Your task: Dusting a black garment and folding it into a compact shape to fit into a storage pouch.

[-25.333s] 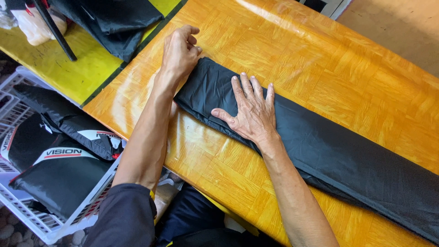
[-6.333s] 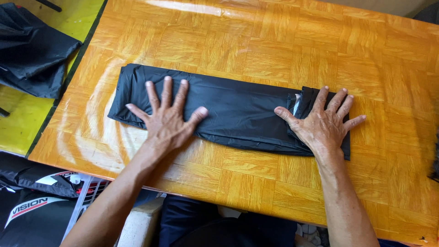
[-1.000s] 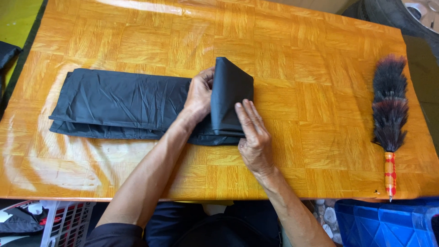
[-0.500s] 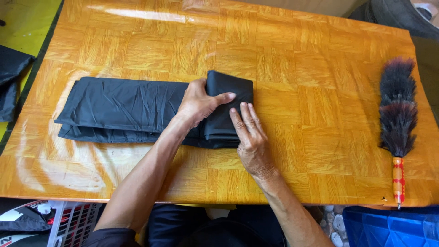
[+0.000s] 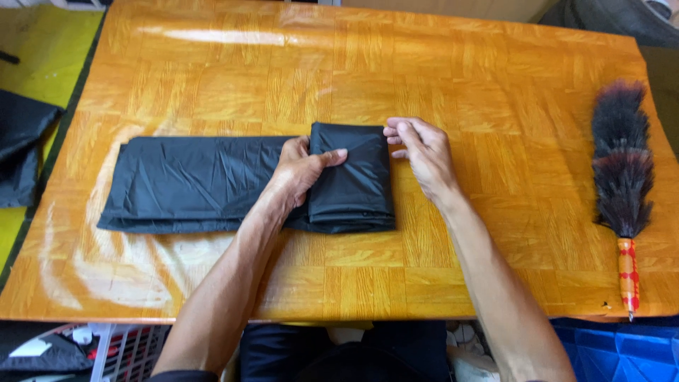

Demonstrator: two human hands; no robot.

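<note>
Now left hand point(image 5: 300, 170) presses folded black cloth point(image 5: 191, 184) on table point(image 5: 495, 85); right hand point(image 5: 421, 148) pinches fold edge.

L hand point(image 5: 303, 170): palm down, fingers pointing 3 o'clock, thumb extended, pressed flat. L forearm runs in from 7 o'clock. R hand point(image 5: 419, 148): fingertips curled, pinched toward 9 o'clock; R forearm enters from 5 o'clock.
</note>
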